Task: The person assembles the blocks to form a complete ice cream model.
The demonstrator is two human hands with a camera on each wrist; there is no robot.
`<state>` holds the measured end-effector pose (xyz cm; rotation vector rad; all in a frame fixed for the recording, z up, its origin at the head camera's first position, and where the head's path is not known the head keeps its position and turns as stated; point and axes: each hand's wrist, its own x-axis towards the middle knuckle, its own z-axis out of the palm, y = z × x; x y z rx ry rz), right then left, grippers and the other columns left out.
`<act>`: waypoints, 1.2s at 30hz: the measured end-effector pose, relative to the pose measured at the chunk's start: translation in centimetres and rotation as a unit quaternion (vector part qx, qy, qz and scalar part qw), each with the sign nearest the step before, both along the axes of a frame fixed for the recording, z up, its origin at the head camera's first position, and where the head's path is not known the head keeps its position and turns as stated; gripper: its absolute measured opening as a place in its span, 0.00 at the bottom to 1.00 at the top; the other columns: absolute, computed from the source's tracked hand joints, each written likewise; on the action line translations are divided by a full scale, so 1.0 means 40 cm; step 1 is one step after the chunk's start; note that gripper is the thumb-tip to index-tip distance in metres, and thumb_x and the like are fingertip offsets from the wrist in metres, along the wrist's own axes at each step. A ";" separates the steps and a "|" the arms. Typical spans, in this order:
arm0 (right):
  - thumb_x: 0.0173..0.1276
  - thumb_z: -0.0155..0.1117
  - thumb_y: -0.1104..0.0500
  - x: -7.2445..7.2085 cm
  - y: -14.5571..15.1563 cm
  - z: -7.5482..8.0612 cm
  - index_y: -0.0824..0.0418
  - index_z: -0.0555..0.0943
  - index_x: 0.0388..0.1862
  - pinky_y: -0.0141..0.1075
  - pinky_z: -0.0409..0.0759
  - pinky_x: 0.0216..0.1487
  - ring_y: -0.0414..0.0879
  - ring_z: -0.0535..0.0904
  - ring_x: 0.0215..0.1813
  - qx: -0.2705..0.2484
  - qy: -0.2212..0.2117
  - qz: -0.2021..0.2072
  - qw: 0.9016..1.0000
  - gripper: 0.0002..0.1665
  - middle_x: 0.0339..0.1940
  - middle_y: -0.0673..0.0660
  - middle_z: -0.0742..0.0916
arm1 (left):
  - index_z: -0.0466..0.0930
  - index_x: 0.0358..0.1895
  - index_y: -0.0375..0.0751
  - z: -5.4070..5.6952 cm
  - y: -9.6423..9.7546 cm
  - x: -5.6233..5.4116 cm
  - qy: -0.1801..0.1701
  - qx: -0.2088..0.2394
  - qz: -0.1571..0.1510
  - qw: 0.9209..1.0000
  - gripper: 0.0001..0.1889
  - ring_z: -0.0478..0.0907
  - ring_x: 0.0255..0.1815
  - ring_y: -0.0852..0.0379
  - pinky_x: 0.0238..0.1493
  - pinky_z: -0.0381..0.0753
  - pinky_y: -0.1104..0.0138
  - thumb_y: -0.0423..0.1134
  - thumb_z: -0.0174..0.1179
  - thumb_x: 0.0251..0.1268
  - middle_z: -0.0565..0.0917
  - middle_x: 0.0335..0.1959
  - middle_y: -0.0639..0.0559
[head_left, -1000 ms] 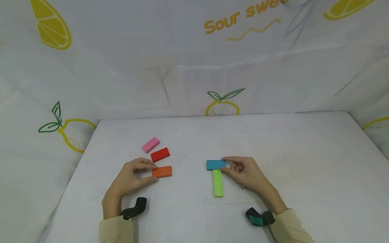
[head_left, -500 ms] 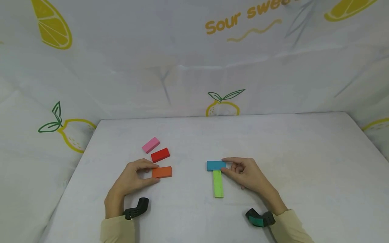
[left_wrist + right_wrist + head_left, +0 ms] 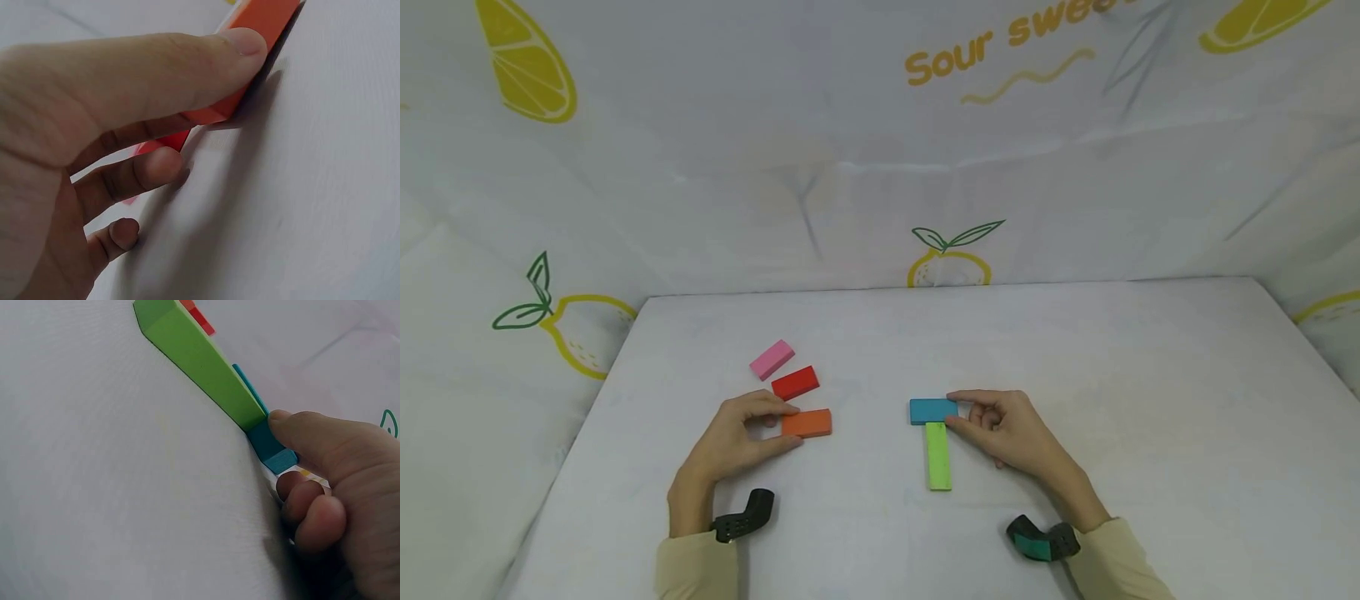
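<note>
My left hand [image 3: 741, 433] pinches an orange block [image 3: 807, 423] by its left end, thumb on the near side and index finger on the far side. In the left wrist view a dark shadow gap runs under the orange block [image 3: 265, 25]. My right hand [image 3: 1007, 425] holds the right end of a blue block [image 3: 931, 411] between thumb and index finger, its other fingers curled in. A green block [image 3: 937, 457] extends toward me from the blue block's near side, forming a T. In the right wrist view the green block [image 3: 197, 362] meets the blue block [image 3: 269, 442].
Behind the orange block a red block [image 3: 796, 382] and a pink block [image 3: 772, 360] lie at an angle on the white table [image 3: 1112, 358]. A white cloth [image 3: 737, 208] printed with lemons hangs at the back. Each wrist wears a black camera.
My left hand has shifted slightly to the right, carrying the orange block away from its earlier spot. The right hand, the blue block and the green block stay in place.
</note>
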<state>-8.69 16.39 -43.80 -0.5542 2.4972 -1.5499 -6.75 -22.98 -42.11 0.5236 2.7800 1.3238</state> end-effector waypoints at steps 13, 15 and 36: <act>0.67 0.73 0.56 0.002 0.001 0.000 0.62 0.86 0.55 0.26 0.64 0.09 0.30 0.64 0.09 0.006 -0.007 0.000 1.000 0.19 0.19 0.49 0.81 | 0.91 0.44 0.45 -0.004 0.067 -0.021 0.031 0.035 -0.024 0.999 0.15 0.76 0.31 0.61 0.34 0.75 0.71 0.33 0.78 0.52 0.82 0.31 0.55; 0.66 0.73 0.57 0.002 0.002 0.001 0.62 0.86 0.54 0.26 0.63 0.09 0.29 0.64 0.09 0.005 -0.007 -0.001 1.000 0.19 0.19 0.49 0.81 | 0.91 0.44 0.45 -0.004 0.076 -0.026 0.041 0.039 -0.029 0.998 0.15 0.75 0.31 0.62 0.33 0.75 0.71 0.32 0.78 0.51 0.82 0.30 0.56; 0.66 0.74 0.56 0.002 -0.001 0.007 0.61 0.87 0.55 0.26 0.63 0.11 0.32 0.65 0.10 0.015 -0.026 -0.009 1.000 0.19 0.20 0.49 0.81 | 0.89 0.51 0.41 -0.017 0.236 -0.091 0.078 0.073 -0.023 0.994 0.16 0.82 0.39 0.56 0.47 0.85 0.69 0.34 0.74 0.58 0.88 0.46 0.48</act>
